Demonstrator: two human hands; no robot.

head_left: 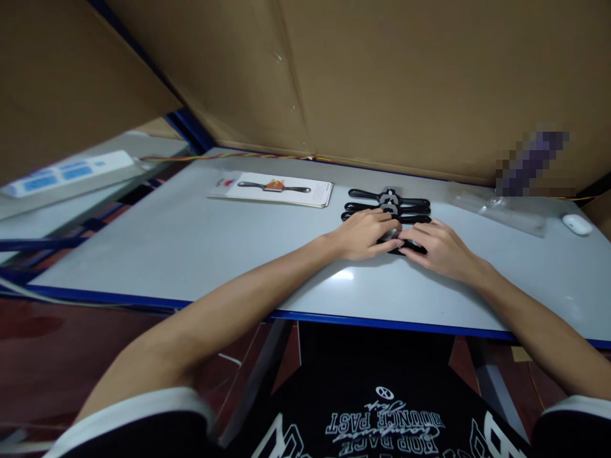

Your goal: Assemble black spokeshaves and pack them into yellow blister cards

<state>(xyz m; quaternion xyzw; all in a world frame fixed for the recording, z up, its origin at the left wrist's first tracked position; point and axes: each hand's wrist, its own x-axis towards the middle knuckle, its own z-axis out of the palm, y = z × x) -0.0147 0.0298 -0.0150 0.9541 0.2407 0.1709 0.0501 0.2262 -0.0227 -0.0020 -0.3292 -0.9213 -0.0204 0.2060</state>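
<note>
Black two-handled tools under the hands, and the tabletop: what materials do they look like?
Black tools: likely painted or coated metal, dark semi-gloss handles with greyer middles; too small for certainty. Tabletop: smooth pale grey laminate or coated board, glossy glare, blue edge.

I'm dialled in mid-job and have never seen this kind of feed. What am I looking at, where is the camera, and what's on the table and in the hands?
There is no machine here: the single picture comes from a camera worn on a person's head, looking forward and down at their own two bare arms. The left hand and the right hand meet over a black two-handled tool, the nearest of a stack of black tools lying on the grey table. Both hands rest on it; whether they grip it I cannot tell. Further left lies a white printed card picturing such a tool. To the right are a clear plastic bag and a small white object. Brown cardboard walls the table behind.
</note>
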